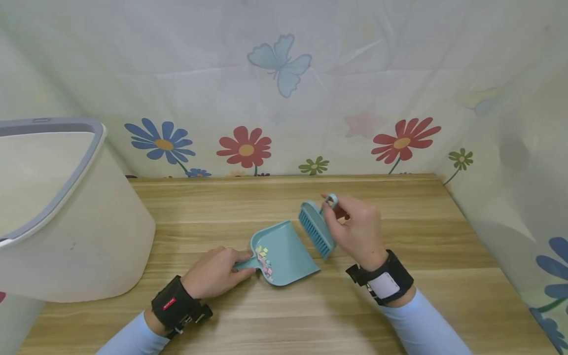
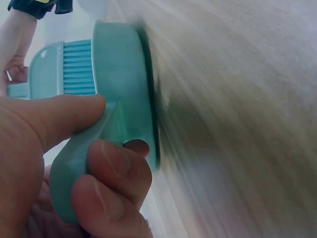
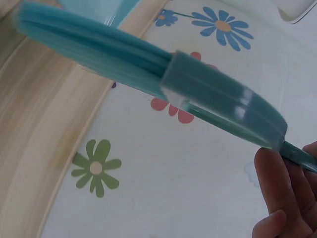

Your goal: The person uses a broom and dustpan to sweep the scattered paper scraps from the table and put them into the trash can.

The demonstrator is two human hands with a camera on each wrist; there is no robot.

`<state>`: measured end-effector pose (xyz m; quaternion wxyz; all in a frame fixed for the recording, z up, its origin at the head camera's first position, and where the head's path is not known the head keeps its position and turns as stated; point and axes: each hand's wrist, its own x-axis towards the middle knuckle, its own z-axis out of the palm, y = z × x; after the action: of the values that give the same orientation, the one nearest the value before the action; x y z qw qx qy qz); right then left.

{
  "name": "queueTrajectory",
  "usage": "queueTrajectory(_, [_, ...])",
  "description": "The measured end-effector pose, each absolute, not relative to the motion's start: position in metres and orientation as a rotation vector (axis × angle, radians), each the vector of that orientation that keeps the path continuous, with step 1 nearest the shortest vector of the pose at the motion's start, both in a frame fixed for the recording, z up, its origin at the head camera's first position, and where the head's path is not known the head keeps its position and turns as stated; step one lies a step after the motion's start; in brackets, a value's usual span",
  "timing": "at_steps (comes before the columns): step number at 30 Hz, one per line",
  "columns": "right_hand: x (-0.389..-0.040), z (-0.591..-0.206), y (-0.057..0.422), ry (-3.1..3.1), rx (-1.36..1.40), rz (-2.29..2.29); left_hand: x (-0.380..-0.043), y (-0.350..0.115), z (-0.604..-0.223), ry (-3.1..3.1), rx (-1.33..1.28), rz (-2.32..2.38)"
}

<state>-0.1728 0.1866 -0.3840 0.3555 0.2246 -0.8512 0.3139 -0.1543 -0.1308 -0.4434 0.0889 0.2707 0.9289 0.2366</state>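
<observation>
A teal dustpan (image 1: pixel 288 254) sits on the wooden table with a small heap of pastel paper scraps (image 1: pixel 265 264) near its handle end. My left hand (image 1: pixel 217 271) grips its short handle (image 2: pixel 79 163), thumb on top and fingers curled beneath. Just right of the pan's front lip, my right hand (image 1: pixel 357 229) holds a matching teal hand brush (image 1: pixel 317 227) by its looped handle. The brush is tilted, its bristles (image 2: pixel 78 67) facing the pan; in the right wrist view the brush head (image 3: pixel 223 99) looks blurred and raised off the table.
A large white bin (image 1: pixel 102 222) with a grey rim stands at the left, its top open. Behind the wood-grain table (image 1: pixel 399 315) hangs a white curtain (image 1: pixel 199 84) printed with flowers and a butterfly, which also runs along the right side.
</observation>
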Motion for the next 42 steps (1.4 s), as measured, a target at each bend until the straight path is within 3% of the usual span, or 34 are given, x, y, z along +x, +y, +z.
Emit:
queueTrajectory(28, [-0.175, -0.394, 0.175, -2.287, 0.657, 0.411, -0.129, -0.122, -0.421, 2.869, 0.847, 0.590])
queueTrajectory(33, [-0.171, -0.395, 0.171, -2.317, 0.677, 0.506, -0.129, -0.122, -0.421, 2.870, 0.852, 0.578])
queueTrajectory(42, [-0.168, -0.388, 0.172, -2.202, 0.654, 1.084, -0.128, -0.122, -0.421, 2.870, 0.867, 0.584])
